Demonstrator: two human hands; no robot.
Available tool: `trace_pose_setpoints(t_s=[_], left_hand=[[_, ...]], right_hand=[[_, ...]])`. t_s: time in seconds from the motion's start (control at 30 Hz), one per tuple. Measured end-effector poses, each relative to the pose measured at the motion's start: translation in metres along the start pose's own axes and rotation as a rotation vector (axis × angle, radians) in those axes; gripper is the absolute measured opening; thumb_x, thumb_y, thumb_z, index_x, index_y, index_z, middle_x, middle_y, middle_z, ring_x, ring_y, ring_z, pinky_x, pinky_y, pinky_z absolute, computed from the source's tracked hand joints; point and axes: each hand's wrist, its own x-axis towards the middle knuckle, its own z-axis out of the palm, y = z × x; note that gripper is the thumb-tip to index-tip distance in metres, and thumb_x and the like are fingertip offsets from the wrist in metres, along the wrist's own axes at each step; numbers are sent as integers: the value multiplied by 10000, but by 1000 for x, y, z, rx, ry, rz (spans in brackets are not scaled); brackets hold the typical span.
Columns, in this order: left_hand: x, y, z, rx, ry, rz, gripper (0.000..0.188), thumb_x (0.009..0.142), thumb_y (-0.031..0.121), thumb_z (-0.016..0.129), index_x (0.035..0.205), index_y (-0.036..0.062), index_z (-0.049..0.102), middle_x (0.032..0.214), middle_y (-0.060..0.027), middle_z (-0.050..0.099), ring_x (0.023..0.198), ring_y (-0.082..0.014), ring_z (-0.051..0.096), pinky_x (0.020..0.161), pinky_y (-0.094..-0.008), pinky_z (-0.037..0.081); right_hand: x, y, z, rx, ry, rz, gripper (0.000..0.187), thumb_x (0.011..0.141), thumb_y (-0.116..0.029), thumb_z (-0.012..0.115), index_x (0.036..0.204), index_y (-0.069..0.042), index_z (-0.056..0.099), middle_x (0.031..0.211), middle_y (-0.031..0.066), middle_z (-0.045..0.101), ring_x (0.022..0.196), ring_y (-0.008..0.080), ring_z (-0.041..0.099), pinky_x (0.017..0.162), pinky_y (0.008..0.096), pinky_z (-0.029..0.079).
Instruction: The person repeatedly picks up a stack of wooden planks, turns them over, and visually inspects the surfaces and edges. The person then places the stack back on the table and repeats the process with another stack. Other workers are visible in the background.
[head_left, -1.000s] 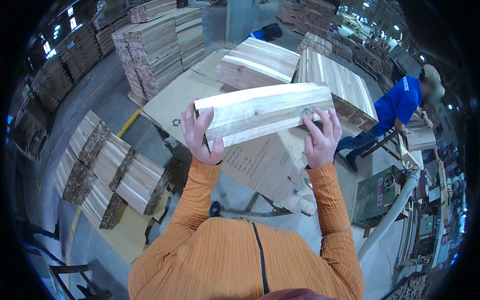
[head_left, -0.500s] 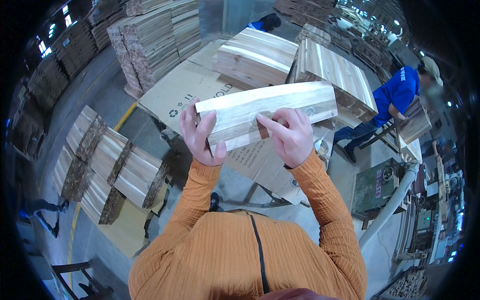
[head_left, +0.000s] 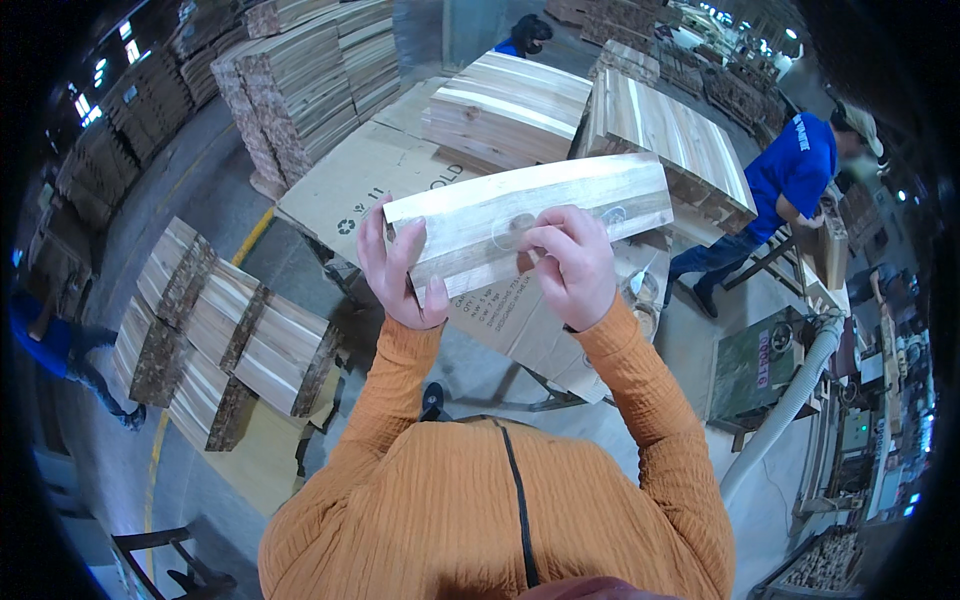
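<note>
Hands, both at one board: left hand (head_left: 400, 275) grasps its left end, digits on the end and lower corner; right hand (head_left: 572, 265) is bent, fingertips at the broad face just right of centre. Cannot tell whether the right hand pinches anything or only touches the wood.

Wooden board (head_left: 475, 220): in front of the chest, over the cardboard-covered tabletop (head_left: 345, 180), broad face toward the wearer, right end higher in view. Two drawn circles on it, one around a darker spot near the middle, one toward the right end.

Beyond the board: left board stack (head_left: 505, 115) and right board stack (head_left: 680, 150), close together. Contact between these and the held board cannot be judged.

Outward, left: low piles of boards (head_left: 265, 345) near the floor; tall stack of planks (head_left: 310, 90) behind the tabletop. Right: co-worker in blue shirt and cap (head_left: 795, 165), hands at another wooden piece (head_left: 833, 245); nearer, a green machine (head_left: 750, 375) beside a pale hose (head_left: 785, 400).
</note>
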Motion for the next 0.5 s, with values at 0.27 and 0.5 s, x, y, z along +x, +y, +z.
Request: trace_pose_setpoints(t_s=[0.27,0.5], left_hand=[[19,12,13,65,-59,-80,528,789,343,493,1166,-24,534,1262,-298,432,1221,-397,397,963,-454,362],[28,-1,26,-102,-10,-167,528,808,327,505,1208,-17,501,1324,-242,375,1251,-326,367,987,-415,337]], right_hand=[[-64,90,-55,-7,241,448,132,741,25,544,852,-10,606,835,81,569,767,191,571,673,266,462],[-225,174,-82,-566,-551,1211,212,758,-298,574,870,-160,689,894,118,665,880,303,627,767,415,496]])
